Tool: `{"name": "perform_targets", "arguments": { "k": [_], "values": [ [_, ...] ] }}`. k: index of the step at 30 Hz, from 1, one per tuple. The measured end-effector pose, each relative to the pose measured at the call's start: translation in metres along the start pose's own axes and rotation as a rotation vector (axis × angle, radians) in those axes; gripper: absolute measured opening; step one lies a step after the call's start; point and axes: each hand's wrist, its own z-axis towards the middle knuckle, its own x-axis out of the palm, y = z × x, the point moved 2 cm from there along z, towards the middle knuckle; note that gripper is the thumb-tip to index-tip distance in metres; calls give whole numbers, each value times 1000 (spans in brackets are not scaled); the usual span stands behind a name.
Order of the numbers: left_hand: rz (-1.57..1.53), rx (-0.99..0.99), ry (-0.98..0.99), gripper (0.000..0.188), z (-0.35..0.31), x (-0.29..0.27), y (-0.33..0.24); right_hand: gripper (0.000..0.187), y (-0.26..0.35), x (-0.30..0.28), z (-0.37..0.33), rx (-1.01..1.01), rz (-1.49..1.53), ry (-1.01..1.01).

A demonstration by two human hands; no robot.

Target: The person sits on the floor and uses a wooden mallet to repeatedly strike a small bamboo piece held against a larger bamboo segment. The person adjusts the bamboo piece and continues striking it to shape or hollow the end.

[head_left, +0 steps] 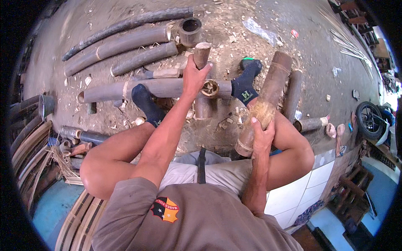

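My left hand [195, 77] is wrapped round a short brown bamboo piece [202, 56] with a pale cut top, held just above a long bamboo pole [159, 88]. Beside that hand, a round hole [210, 88] in the pole has pale chips in it. My right hand [263, 131] grips a thick bamboo tube [276, 77], its fingers closed below a frayed, fibrous patch. The tube slants up and away to the right. My feet in dark socks, the left [147, 102] and the right [247, 79], rest against the pole. Under the pole, a short bamboo section [203, 109] shows.
Several bamboo poles [121, 48] lie at the far left, near an upright hollow bamboo ring [190, 32]. Another bamboo length [293, 96] lies right of my right foot. Wood chips and clear plastic [259, 31] litter the floor. Split bamboo [31, 154] is stacked at left; a wheel [369, 120] stands at right.
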Motion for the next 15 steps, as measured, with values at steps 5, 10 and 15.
{"name": "perform_targets", "arguments": {
  "k": [5,10,15],
  "values": [
    [-308,89,-434,47,10,9,-23,57,6,3,3,8,38,15],
    [-86,472,-86,41,56,-4,-29,58,7,-4,33,-14,8,24],
    [751,526,402,50,70,-28,1,72,62,-1,113,-28,-289,28]
  ]
}}
